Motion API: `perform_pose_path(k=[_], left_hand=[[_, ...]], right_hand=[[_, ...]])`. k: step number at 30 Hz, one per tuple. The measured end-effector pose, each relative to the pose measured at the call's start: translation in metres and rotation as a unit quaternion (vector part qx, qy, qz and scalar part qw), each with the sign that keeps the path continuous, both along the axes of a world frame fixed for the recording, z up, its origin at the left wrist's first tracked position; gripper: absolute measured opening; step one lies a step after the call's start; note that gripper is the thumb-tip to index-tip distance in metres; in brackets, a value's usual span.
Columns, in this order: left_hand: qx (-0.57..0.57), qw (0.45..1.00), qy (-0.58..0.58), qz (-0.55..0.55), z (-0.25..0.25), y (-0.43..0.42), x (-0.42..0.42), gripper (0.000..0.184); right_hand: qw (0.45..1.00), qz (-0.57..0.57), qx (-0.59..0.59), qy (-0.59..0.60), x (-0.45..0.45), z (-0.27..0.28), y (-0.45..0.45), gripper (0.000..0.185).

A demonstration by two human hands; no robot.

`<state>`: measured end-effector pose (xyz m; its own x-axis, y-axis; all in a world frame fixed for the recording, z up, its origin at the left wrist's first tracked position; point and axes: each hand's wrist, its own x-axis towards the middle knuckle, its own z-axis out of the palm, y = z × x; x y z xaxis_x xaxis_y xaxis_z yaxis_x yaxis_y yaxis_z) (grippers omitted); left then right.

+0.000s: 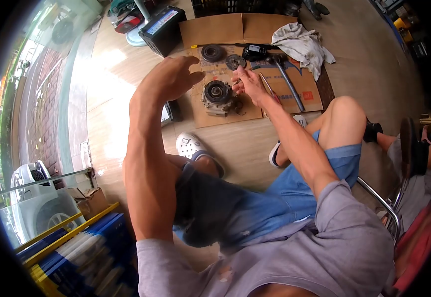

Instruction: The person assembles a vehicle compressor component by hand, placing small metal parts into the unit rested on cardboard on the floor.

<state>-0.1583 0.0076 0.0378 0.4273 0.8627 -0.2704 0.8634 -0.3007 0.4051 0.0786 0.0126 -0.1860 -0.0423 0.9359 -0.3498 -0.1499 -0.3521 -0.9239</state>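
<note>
On the cardboard (205, 119) an air-conditioning compressor (217, 94) stands with its black pulley face upward. My left hand (173, 74) hovers to its upper left, fingers stretched and thumb apart, holding nothing. My right hand (250, 86) is at the compressor's right side, fingers partly bent and spread from the thumb. Its thumb tip overlaps the lower edge of a round clutch plate (235, 61); I cannot tell whether they touch. A dark pulley ring (212, 52) lies behind the compressor. Right of my right hand are a hammer (290, 84) and a thin screwdriver-like tool (269, 85).
A white rag (302, 47) lies at the cardboard's back right, near a black device (254, 51). A car battery (163, 29) stands at the back left. Blue boxes (91, 252) fill a yellow rack at lower left. Another person's legs (384, 143) show at right.
</note>
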Motion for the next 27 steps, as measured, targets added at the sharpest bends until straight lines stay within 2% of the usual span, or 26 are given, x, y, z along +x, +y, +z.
perform_pose_path(k=[1,2,4,7,10,13,16,20,27], left_hand=[[0.000,1.000,-0.005,-0.003,-0.003,0.001,-0.001,0.050],[0.000,1.000,-0.009,-0.005,-0.006,0.001,-0.002,0.050],[0.009,1.000,-0.009,-0.004,-0.011,0.003,-0.003,0.050],[0.013,1.000,-0.012,0.005,-0.012,0.005,-0.005,0.049],[0.008,1.000,-0.004,0.012,-0.006,0.003,-0.002,0.048],[0.011,1.000,0.008,0.009,-0.006,0.001,0.000,0.048],[0.016,1.000,-0.001,0.010,-0.006,0.001,-0.002,0.048],[0.014,1.000,-0.015,0.001,-0.006,0.004,-0.004,0.049],[0.009,1.000,-0.008,-0.016,0.008,-0.001,0.006,0.051]], right_hand=[[1.000,0.004,-0.013,-0.016,0.000,0.000,0.001,0.046],[0.993,0.037,0.034,-0.111,-0.001,-0.001,0.001,0.045],[0.941,0.101,0.128,-0.297,-0.002,-0.009,0.004,0.043],[0.907,0.089,0.233,-0.339,-0.005,-0.026,0.009,0.038],[0.900,0.054,0.246,-0.355,-0.004,-0.032,0.017,0.034],[0.949,0.053,0.134,-0.280,0.001,-0.006,0.015,0.033],[0.975,-0.009,0.116,-0.187,0.004,0.015,0.014,0.031],[0.967,-0.005,0.134,-0.218,0.011,0.013,0.021,0.038],[0.963,0.040,0.127,-0.236,0.004,0.007,0.009,0.038]])
